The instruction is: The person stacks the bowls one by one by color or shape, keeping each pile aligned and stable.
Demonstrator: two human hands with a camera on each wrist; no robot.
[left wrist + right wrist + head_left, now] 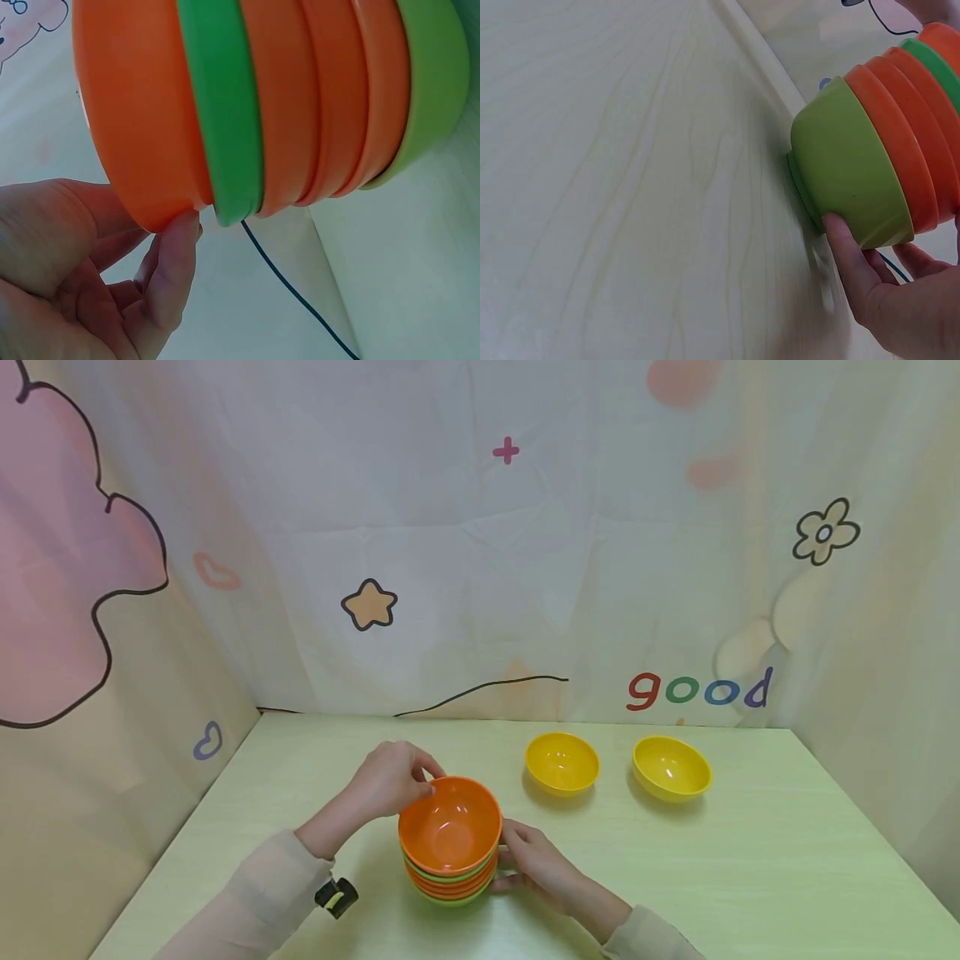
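Observation:
In the head view a stack of nested bowls stands on the table. Its top is an orange bowl [450,831]; below it comes a green bowl [221,112], then several more orange bowls [337,105], and a light green bowl [847,157] at the bottom. My left hand [393,777] pinches the top bowl's rim at its far left, thumb and fingers on either side of the wall. From the right, my right hand [543,864] holds the stack's side, with fingers [847,251] against the light green bowl.
Two yellow bowls stand apart from the stack, toward the back right: one yellow bowl [562,764] nearer the middle, another yellow bowl [671,768] farther right. A printed curtain [465,543] hangs behind the pale table [765,868] and along both sides.

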